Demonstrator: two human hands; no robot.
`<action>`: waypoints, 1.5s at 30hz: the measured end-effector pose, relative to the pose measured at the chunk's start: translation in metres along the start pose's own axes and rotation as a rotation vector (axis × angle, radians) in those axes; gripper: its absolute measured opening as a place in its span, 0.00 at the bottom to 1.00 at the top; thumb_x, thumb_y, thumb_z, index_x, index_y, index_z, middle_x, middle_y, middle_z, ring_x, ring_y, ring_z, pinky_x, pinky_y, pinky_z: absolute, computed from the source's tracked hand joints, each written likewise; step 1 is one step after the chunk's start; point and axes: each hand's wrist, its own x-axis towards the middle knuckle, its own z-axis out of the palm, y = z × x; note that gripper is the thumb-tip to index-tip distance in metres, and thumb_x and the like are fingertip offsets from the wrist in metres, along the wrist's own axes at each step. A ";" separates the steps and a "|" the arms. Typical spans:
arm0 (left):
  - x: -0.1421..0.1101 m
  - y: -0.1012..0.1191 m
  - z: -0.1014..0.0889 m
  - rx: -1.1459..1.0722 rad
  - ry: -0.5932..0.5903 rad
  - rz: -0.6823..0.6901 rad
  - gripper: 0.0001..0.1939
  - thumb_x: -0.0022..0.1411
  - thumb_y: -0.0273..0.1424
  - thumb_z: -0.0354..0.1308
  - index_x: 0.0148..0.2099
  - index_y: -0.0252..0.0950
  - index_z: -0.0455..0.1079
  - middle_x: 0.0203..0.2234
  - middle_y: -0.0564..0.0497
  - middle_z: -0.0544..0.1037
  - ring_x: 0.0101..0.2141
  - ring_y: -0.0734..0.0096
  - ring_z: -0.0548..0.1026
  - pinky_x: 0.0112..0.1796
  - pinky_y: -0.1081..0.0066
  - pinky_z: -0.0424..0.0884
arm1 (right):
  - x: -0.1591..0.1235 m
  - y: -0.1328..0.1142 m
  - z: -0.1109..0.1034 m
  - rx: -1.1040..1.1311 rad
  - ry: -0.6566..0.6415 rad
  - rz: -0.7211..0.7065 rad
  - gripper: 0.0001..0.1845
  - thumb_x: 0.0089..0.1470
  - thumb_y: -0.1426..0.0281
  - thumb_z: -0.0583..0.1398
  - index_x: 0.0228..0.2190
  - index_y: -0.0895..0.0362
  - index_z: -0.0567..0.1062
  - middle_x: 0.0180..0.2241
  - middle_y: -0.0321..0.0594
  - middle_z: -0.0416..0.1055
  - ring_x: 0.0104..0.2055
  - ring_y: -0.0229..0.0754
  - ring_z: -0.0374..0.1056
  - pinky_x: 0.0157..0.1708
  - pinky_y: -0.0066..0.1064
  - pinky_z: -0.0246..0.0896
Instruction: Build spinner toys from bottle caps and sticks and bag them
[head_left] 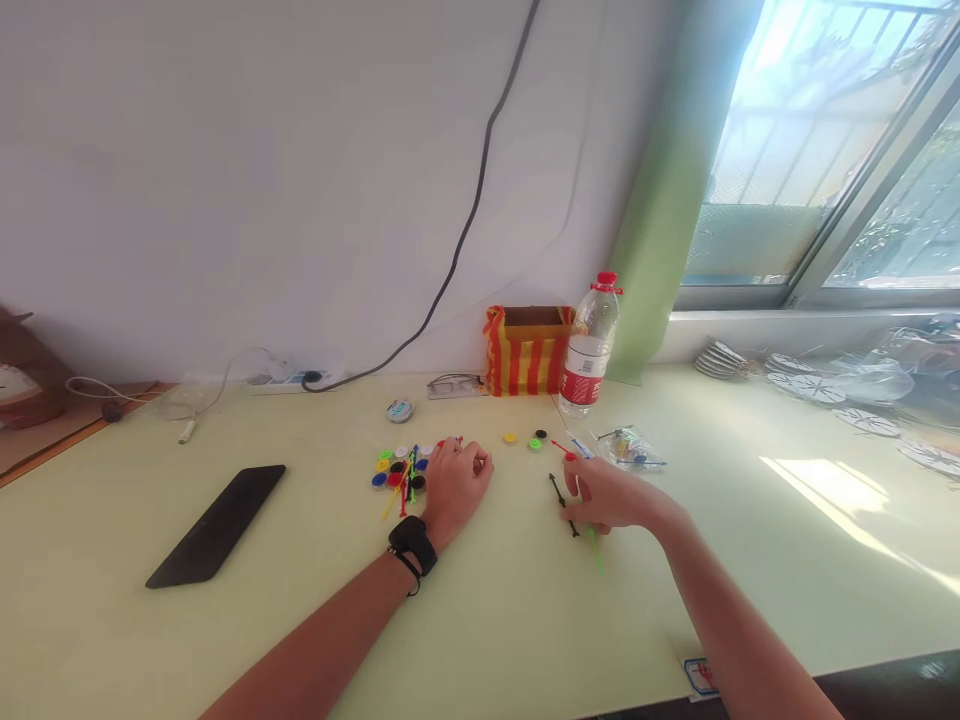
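My left hand [456,487], with a black watch on its wrist, rests on the table beside a cluster of small round coloured caps [385,467]. Its fingers are curled; whatever they hold is hidden. Several thin arrow-shaped pointers [410,475] in yellow, red, blue, green and black lie over the caps. To the right, my right hand [606,494] is low over the table, thumb and fingers apart. Its thumb touches or nearly touches a black arrow [556,490]. A red arrow [568,453] lies at its fingertips, and a green one [596,550] shows under the hand.
Between the hands lie a yellow cap [511,439], a green cap [535,444] and a black cap [541,434]. Behind stand a striped bag [525,355] and a plastic bottle [589,350]. A clear packet [631,449] lies right, a black slab [217,525] left.
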 end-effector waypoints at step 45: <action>0.025 -0.036 -0.113 -0.354 -0.594 0.116 0.13 0.63 0.39 0.61 0.30 0.38 0.78 0.25 0.53 0.77 0.26 0.70 0.70 0.28 0.71 0.62 | 0.025 -0.028 0.037 0.506 0.225 -0.376 0.19 0.69 0.55 0.48 0.53 0.50 0.67 0.36 0.39 0.72 0.32 0.41 0.71 0.29 0.34 0.69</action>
